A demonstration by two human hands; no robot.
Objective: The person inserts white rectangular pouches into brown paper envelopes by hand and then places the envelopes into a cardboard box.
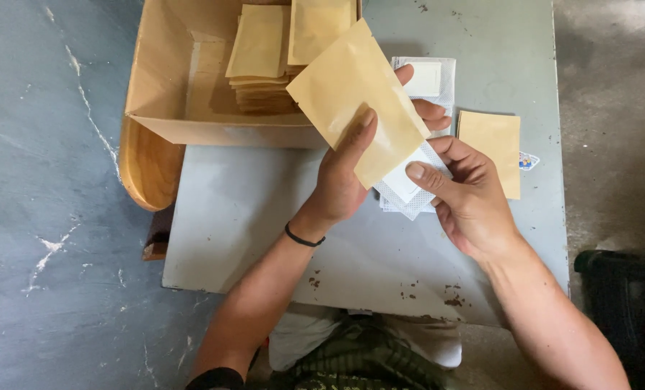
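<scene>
The left hand grips a tan paper pouch, thumb across its front and fingers wrapped behind, so only the fingertips show past the pouch's right edge. The pouch is held tilted above the middle of the grey table, and it hides much of what lies beneath. The right hand pinches a white sachet between thumb and fingers; the sachet's upper part sits behind the pouch's lower corner, and whether it is already inside the pouch cannot be told. Under it there seem to be more white pieces, but how many is hard to make out.

Further toward the far edge of the table lies a stack of white sachets, partly covered by the pouch and the left fingertips. A second tan pouch lies flat near the table's right edge, with a small coloured sticker just beside it. At the far left corner an open cardboard box holds stacks of tan pouches; its top is cut off by the frame. A wooden stool shows partly under the box.
</scene>
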